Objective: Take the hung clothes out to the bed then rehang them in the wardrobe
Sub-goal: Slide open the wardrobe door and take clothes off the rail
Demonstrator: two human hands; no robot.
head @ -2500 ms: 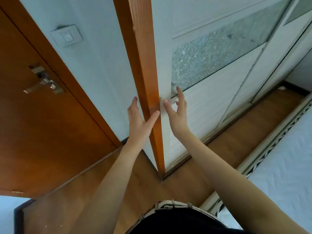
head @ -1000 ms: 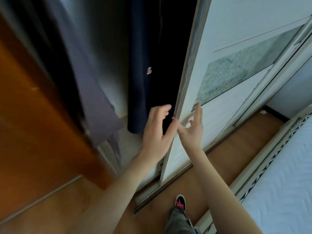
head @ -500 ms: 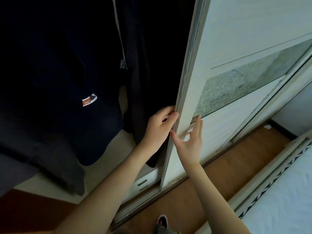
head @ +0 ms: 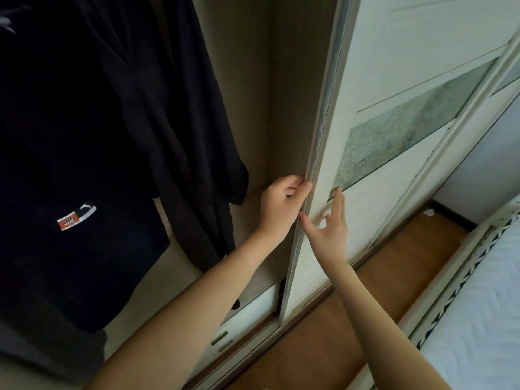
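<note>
Dark clothes hang inside the open wardrobe: a navy garment with an orange and white label at the left, and a black garment beside it. My left hand grips the edge of the white sliding door, fingers curled round its frame. My right hand presses flat on the door's front face, fingers straight, just below the frosted glass panel. The bed with a white quilted cover lies at the lower right.
White drawers with metal handles sit at the wardrobe's bottom. A strip of wooden floor runs between wardrobe and bed. A grey garment hangs low at the far left. The wardrobe's beige inner wall shows behind the clothes.
The sliding door has moved right, uncovering more of the wardrobe and its inner wall. Both hands stayed on the door and travelled with it.
</note>
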